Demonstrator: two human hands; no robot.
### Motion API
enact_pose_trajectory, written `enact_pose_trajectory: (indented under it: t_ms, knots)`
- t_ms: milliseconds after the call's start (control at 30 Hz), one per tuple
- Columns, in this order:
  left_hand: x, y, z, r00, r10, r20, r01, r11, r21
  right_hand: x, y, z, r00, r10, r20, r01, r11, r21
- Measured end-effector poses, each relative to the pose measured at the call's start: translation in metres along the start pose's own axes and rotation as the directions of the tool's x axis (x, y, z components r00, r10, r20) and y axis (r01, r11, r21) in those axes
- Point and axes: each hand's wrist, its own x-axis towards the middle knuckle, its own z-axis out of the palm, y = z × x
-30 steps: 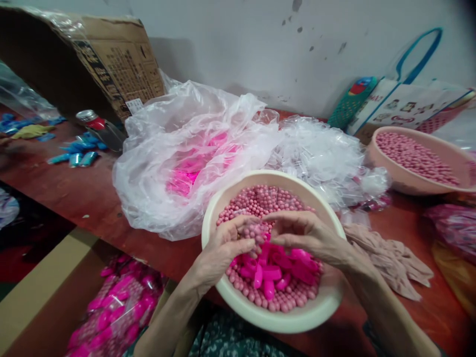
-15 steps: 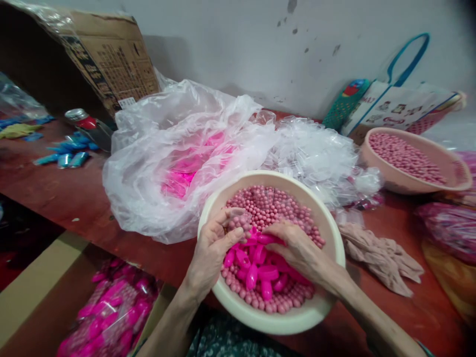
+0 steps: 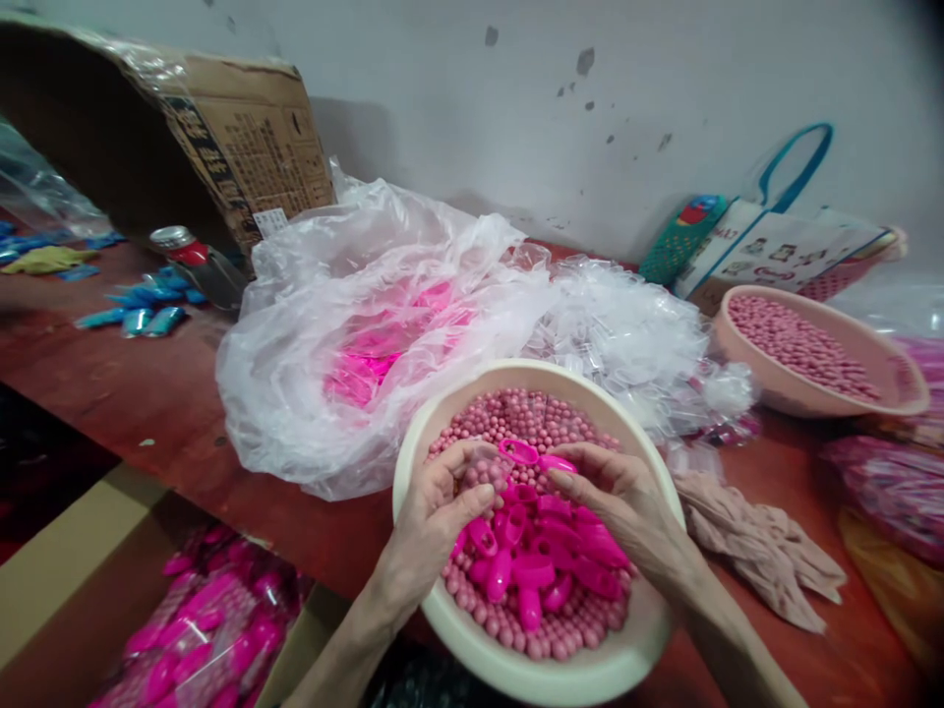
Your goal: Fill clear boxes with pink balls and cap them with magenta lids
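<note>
While the left hand point(image 3: 435, 511) pinches a small clear bag of pink beads point(image 3: 483, 470) over the cream bowl point(image 3: 472, 644), the right hand point(image 3: 616, 501) holds a pink plastic piece point(image 3: 525, 454) at its mouth. If the thin bag tilts or slips, beads could spill back into the bowl or roll onto the surface point(image 3: 133, 383).

red table point(image 3: 133, 383), cream bowl point(image 3: 472, 644), plastic bags point(image 3: 369, 324)

Print on the cardboard box point(image 3: 243, 147) upper left and the tote bag point(image 3: 774, 251) upper right is too blurred to read.
</note>
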Motion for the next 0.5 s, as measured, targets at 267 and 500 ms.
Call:
enact_pose_trajectory:
  t_ms: [267,500]
  knots:
    - [0.0,-0.002,-0.002,1.0,-0.027,0.014,0.026,0.999,0.042,-0.009,-0.004,0.015,0.94,-0.339,0.026,0.318,0.851,-0.417]
    - [0.001,-0.002,-0.002,0.999,-0.015,0.044,0.011,0.996,0.088,-0.011,0.004,0.002,0.754,-0.56,0.344,0.622,0.438,-0.649]
